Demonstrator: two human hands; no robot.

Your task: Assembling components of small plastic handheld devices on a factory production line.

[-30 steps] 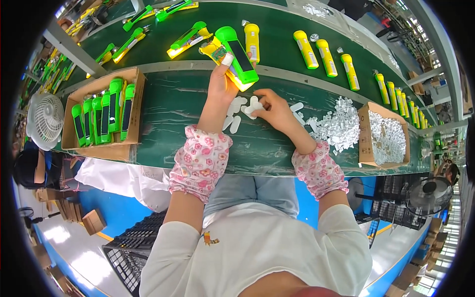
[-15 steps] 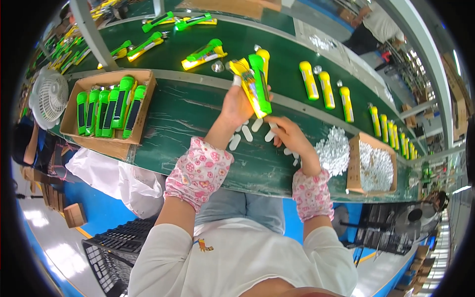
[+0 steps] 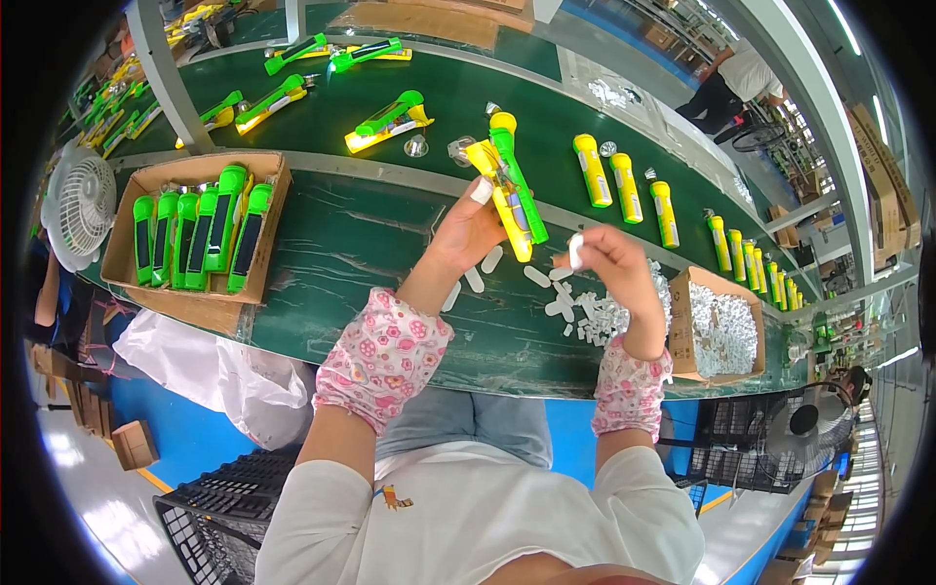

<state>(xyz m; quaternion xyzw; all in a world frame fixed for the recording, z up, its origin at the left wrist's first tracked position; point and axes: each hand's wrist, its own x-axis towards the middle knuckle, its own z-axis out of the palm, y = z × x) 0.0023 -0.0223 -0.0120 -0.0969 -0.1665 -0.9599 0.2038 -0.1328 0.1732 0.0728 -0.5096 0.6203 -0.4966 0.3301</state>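
Observation:
My left hand (image 3: 466, 234) is closed around an opened flashlight (image 3: 511, 200), its yellow shell and green part splayed side by side. The thumb has a white wrapping on its tip. To the right of the flashlight, my right hand (image 3: 618, 265) pinches a small white oval strip (image 3: 576, 251), raised off the bench. Below both hands, several loose white oval strips (image 3: 536, 277) lie on the green worktop (image 3: 341, 253). Beside my right wrist a pile of small white pieces (image 3: 606, 317) spreads out, partly hidden by my forearm.
At left a cardboard box (image 3: 276, 219) holds several green flashlights; a white fan (image 3: 80, 200) stands beyond it. A cardboard box (image 3: 682, 336) of small white pieces stands at right. Across the worktop, a conveyor belt (image 3: 331, 107) carries yellow flashlights (image 3: 592, 171) and opened green-yellow ones (image 3: 390, 122).
My right hand has come up and to the right from the loose strips, now with a white strip pinched in its fingers. My left hand still holds the opened flashlight. The view has shifted slightly.

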